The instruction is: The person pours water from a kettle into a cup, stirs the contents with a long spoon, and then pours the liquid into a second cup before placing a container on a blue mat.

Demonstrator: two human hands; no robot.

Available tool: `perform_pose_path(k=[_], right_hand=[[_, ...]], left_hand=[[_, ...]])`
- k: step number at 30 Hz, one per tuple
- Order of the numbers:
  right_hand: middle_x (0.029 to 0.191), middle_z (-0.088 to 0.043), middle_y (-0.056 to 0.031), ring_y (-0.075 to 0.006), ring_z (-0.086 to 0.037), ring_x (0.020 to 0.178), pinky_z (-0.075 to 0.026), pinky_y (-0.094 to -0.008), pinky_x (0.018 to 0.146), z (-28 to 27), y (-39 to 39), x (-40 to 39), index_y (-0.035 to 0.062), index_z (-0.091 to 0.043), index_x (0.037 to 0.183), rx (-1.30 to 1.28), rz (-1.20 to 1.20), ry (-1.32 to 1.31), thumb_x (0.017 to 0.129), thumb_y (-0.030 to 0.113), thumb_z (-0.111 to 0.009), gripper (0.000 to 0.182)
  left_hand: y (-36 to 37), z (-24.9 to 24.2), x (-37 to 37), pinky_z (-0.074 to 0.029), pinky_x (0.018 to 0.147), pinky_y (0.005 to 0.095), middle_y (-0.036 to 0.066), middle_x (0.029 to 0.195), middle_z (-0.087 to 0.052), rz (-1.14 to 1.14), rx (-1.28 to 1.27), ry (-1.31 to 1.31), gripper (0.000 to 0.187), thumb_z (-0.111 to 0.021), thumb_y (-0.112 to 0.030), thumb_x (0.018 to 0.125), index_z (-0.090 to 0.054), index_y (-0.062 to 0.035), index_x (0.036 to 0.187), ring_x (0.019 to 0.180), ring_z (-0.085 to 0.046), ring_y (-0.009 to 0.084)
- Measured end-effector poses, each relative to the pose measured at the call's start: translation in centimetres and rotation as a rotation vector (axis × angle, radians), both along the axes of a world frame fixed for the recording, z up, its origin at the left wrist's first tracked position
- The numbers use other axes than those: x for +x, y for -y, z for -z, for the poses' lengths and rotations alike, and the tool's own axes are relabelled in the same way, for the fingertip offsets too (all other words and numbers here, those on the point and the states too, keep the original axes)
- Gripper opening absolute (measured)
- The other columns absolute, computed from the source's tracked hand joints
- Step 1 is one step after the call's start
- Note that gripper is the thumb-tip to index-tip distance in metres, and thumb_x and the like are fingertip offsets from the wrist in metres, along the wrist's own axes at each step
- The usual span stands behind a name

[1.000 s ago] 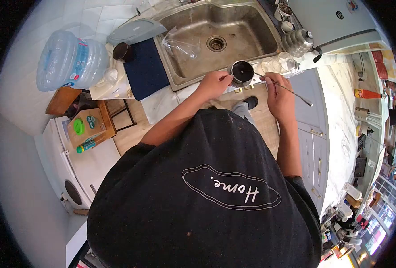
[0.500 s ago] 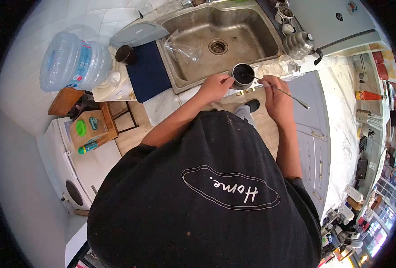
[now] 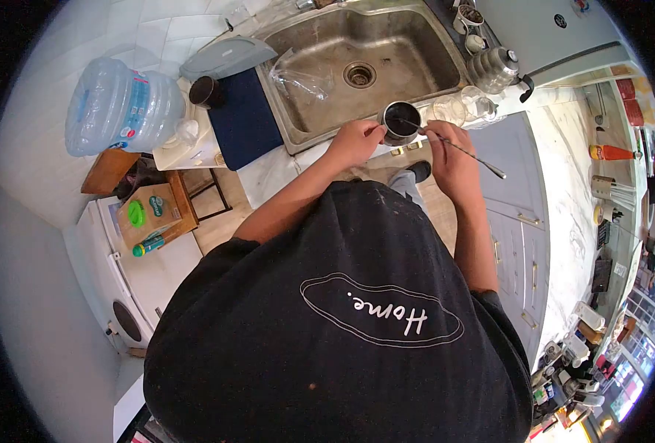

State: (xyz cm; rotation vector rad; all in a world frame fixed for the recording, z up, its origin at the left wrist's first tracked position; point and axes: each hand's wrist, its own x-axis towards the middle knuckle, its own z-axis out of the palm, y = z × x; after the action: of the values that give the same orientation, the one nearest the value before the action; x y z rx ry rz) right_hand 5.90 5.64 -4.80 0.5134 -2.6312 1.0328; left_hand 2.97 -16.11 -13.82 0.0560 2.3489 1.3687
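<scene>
At the front edge of the sink, my left hand (image 3: pixel 357 142) grips a metal cup (image 3: pixel 398 137) by its left side, thumb and fingers at the rim. The cup's inside looks dark, and I cannot make out its contents clearly. My right hand (image 3: pixel 453 159) is closed around a long thin bar spoon (image 3: pixel 488 167) with a twisted handle. One end of the spoon dips into the cup; the other sticks out to the lower right, past my hand. Just right of the cup stand clear glasses (image 3: pixel 449 111).
Behind the cup lies a steel sink (image 3: pixel 298 140) with a clear plastic bag (image 3: pixel 302 80) inside. A dark cup (image 3: pixel 206 92) stands by a navy mat (image 3: pixel 245 125) on the left. A steel gooseneck kettle (image 3: pixel 494 70) is at the right, and a large water bottle (image 3: pixel 124 107) far left.
The spoon's end inside the cup has shifted slightly, and my right hand has moved a little to the left with it. My left hand keeps its hold on the cup.
</scene>
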Motion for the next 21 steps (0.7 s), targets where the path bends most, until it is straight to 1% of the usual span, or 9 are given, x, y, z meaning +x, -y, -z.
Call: perform_pose_path(k=[5,8,11,14,17,20,21], right_hand=[[0.095,-0.070,-0.0142,-0.0361,-0.066,0.090,-0.048,-0.0448,0.086,0.0,-0.7,-0.7,0.0040,-0.065,0.101,0.026,0.047,0.001,0.095,0.008,-0.063,0.007],[0.095,-0.070,-0.0146,-0.0365,-0.066,0.091,-0.048,-0.0445,0.086,0.1,-1.4,-0.3,0.0035,-0.064,0.101,0.001,0.062,0.016,0.095,0.008,-0.063,0.007],[0.095,-0.070,-0.0148,-0.0369,-0.066,0.091,-0.048,-0.0448,0.086,-0.1,-0.8,-0.3,0.0040,-0.065,0.100,0.024,-0.026,-0.002,0.095,0.008,-0.063,0.007],[0.095,-0.070,-0.0150,-0.0368,-0.065,0.091,-0.048,-0.0446,0.086,0.6,0.0,-0.9,0.0043,-0.065,0.099,0.018,-0.041,-0.038,0.096,0.009,-0.063,0.006],[0.096,-0.071,-0.0146,-0.0368,-0.065,0.091,-0.049,-0.0438,0.086,0.3,-0.7,-1.1,0.0045,-0.066,0.101,0.032,0.057,0.033,0.096,0.010,-0.063,0.008],[0.096,-0.070,-0.0145,-0.0370,-0.065,0.091,-0.049,-0.0432,0.086,0.1,-1.6,-0.7,0.0040,-0.066,0.101,0.007,0.071,0.057,0.095,0.010,-0.064,0.009],[0.096,-0.071,-0.0143,-0.0370,-0.065,0.091,-0.049,-0.0434,0.086,0.1,-1.6,-0.7,0.0042,-0.066,0.101,0.017,0.035,0.046,0.095,0.010,-0.064,0.009]], left_hand=[[-0.1,-0.1,-0.1,-0.051,0.083,0.0370,0.014,0.091,-0.074,0.000,-0.009,-0.012,0.037,-0.057,-0.036,0.099,-0.072,-0.0020,0.097,0.086,-0.069,0.0234],[-0.1,0.8,-0.1,-0.051,0.084,0.0370,0.014,0.091,-0.075,-0.004,0.026,-0.010,0.038,-0.058,-0.036,0.099,-0.073,-0.0021,0.097,0.087,-0.069,0.0234],[0.0,0.4,0.0,-0.051,0.084,0.0371,0.014,0.091,-0.075,-0.010,0.015,0.020,0.037,-0.058,-0.036,0.099,-0.073,-0.0019,0.097,0.086,-0.069,0.0240],[-0.2,0.1,0.0,-0.052,0.084,0.0370,0.014,0.091,-0.075,-0.019,0.002,-0.011,0.038,-0.058,-0.036,0.099,-0.073,-0.0017,0.097,0.086,-0.069,0.0240],[-0.2,0.3,0.0,-0.052,0.083,0.0364,0.014,0.091,-0.074,-0.015,0.004,-0.019,0.037,-0.059,-0.036,0.099,-0.074,-0.0016,0.097,0.085,-0.069,0.0231],[-0.1,0.7,0.0,-0.051,0.083,0.0359,0.014,0.091,-0.074,0.003,0.023,-0.041,0.037,-0.060,-0.036,0.098,-0.074,-0.0014,0.097,0.085,-0.069,0.0228],[-0.1,0.7,0.0,-0.051,0.084,0.0358,0.014,0.091,-0.074,0.000,0.031,-0.036,0.037,-0.060,-0.036,0.098,-0.074,-0.0013,0.097,0.085,-0.069,0.0228]])
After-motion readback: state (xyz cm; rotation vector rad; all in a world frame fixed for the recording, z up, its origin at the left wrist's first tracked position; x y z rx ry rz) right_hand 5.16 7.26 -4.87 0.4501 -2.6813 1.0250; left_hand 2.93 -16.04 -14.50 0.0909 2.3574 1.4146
